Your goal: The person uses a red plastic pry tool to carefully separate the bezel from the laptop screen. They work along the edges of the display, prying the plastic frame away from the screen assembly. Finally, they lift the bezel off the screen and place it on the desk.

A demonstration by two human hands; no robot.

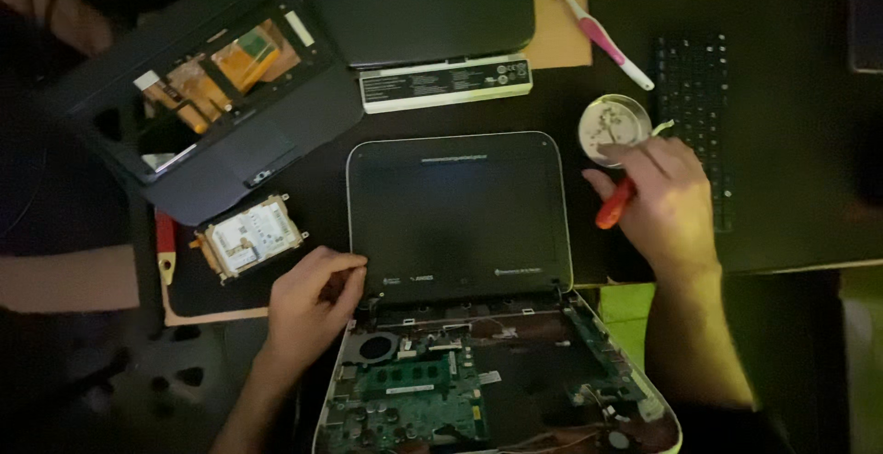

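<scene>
Head view. An opened small laptop (460,325) is seen at the near edge of the dark work surface (791,215), its screen (457,213) laid back flat and the green circuit board (414,399) exposed, with a round fan (377,345) at its left rear corner.

The left hand (313,302) is curled at the screen's lower left corner, by the hinge; fingertips are pressed to the bezel, and nothing is seen gripped in it.

The right hand (667,201) is closed around an orange-handled screwdriver (614,204) (tip hidden), just below a small round dish (613,128) in which tiny parts lie.

Also noted: a pink and white toothbrush (598,31), a loose keyboard (692,114), a white battery pack (446,83), a bare hard drive (248,236), a removed dark case panel (212,104).

Risks, as judged: the dish could be knocked by the right knuckles and its small parts scattered. The flat-lying screen could be strained at the hinge or its cable if the corner is levered. The exposed board could be scratched or shorted by a dropped tool. Dim light makes small parts easily lost.
</scene>
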